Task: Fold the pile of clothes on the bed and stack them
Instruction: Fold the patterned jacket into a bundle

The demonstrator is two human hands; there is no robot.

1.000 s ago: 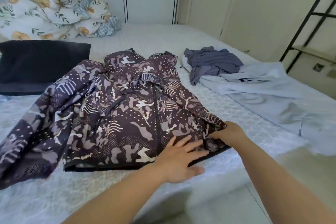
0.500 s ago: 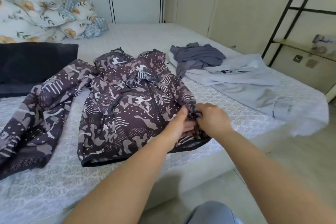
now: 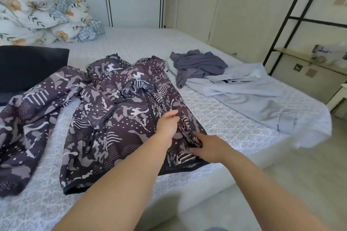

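A purple camouflage-print jacket [image 3: 116, 118] lies front up on the bed [image 3: 225, 124], zipper closed, with its one visible sleeve spread out to the left. My left hand [image 3: 167, 125] rests on the jacket's right side, fingers straight along a raised fold of fabric. My right hand [image 3: 208, 148] grips that same fold near the hem, with its fingertips hidden under the cloth. A crumpled grey garment [image 3: 197, 63] and a pale blue garment [image 3: 253, 93] lie unfolded to the right.
A folded black item [image 3: 28, 65] sits on the bed at the far left, behind the jacket sleeve. A floral duvet [image 3: 37, 17] is heaped at the headboard. A black metal shelf [image 3: 300, 24] stands at the right. The bed's near edge drops to the floor [image 3: 281, 184].
My left hand left the hem and moved up to the jacket's right side. My right hand lifted the right edge into a fold over the front.
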